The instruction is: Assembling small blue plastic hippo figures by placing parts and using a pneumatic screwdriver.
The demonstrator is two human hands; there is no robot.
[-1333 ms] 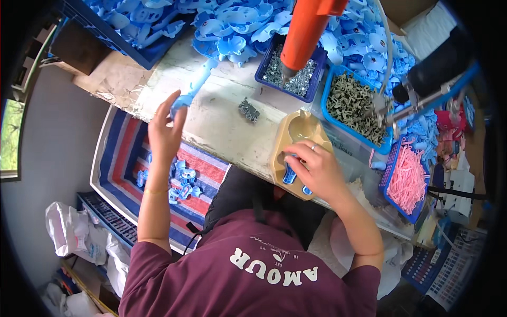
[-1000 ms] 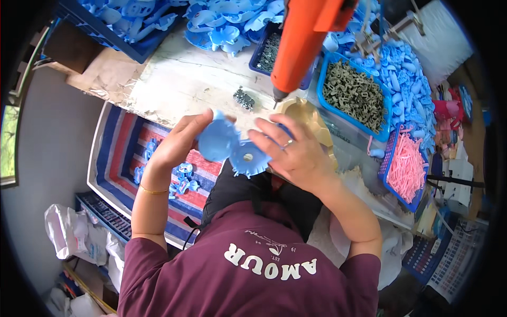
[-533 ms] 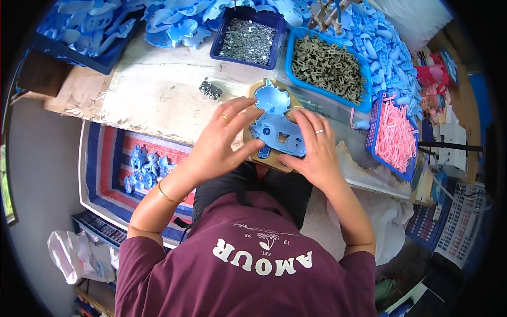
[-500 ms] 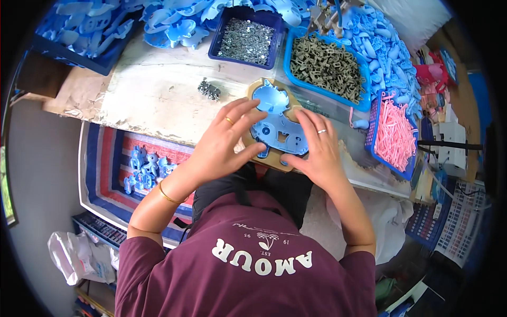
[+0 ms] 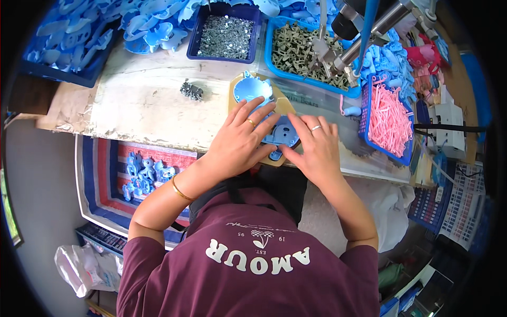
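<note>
A light-blue plastic shell (image 5: 252, 87), with a rounded upper part and a wider lower part, lies hollow side up in a tan fixture (image 5: 236, 79) at the bench edge. My left hand (image 5: 240, 132) lies with fingers spread across the shell's middle, its thumb near the fixture's near edge. My right hand (image 5: 317, 148) brackets the shell's right end between thumb and index finger, its other fingers stretched out. The shell's middle is hidden under my left fingers. A small heap of dark parts (image 5: 191, 90) sits on the bench to the left.
Along the back stand trays of screws (image 5: 224, 37) and olive-green clips (image 5: 296, 47). A basket of pink strips (image 5: 391, 121) is at the right. A metal tool on an arm (image 5: 348, 53) hangs over the clips. Blue shells (image 5: 68, 47) fill a left crate; assembled blue figures (image 5: 145, 171) lie below.
My left fingers have moved from the shell's left edge onto its middle. My right hand stays by the right end. The view has shifted, bringing more of the metal tool into sight.
</note>
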